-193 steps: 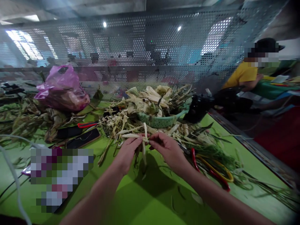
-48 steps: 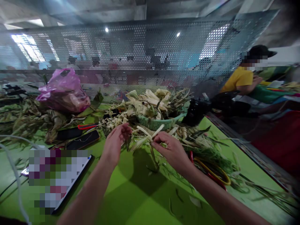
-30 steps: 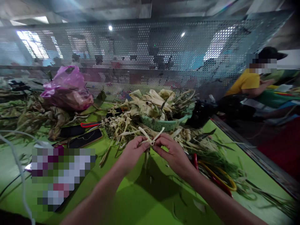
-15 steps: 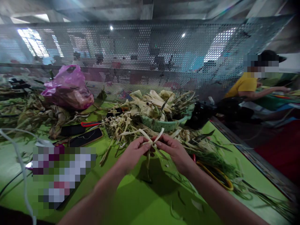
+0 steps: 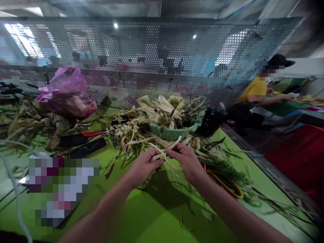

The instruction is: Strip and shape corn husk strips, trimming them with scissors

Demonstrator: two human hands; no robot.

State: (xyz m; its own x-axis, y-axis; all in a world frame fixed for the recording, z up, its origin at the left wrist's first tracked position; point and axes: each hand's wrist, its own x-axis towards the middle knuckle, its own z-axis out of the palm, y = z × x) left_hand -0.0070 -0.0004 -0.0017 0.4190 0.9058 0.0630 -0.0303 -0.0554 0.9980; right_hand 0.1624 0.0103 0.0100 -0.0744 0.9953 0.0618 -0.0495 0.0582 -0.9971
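Note:
Pale strips of dried husk (image 5: 164,154) cross in a small knot between my two hands, above the green tabletop. My left hand (image 5: 148,164) pinches the strips from the left, thumb on top. From the right, my right hand (image 5: 184,159) grips a strip that sticks up past its fingers. Thin ends of the strips hang below the knot. Just beyond my hands stands a green perforated basket (image 5: 168,132), heaped with dry husks (image 5: 162,111). Loose strips (image 5: 129,138) lie in a tangle to its left.
A pink plastic bag (image 5: 67,94) sits at the back left. Nearer lie a red utility knife (image 5: 93,133) and a dark phone (image 5: 88,148). Yellow-handled scissors (image 5: 227,185) rest among green fibres at right. A person in a yellow shirt (image 5: 254,89) works beyond the table's right edge.
My hands have drawn slightly apart at the knot, and the strip in my right hand now slants more to the right. The whole view has shifted a little.

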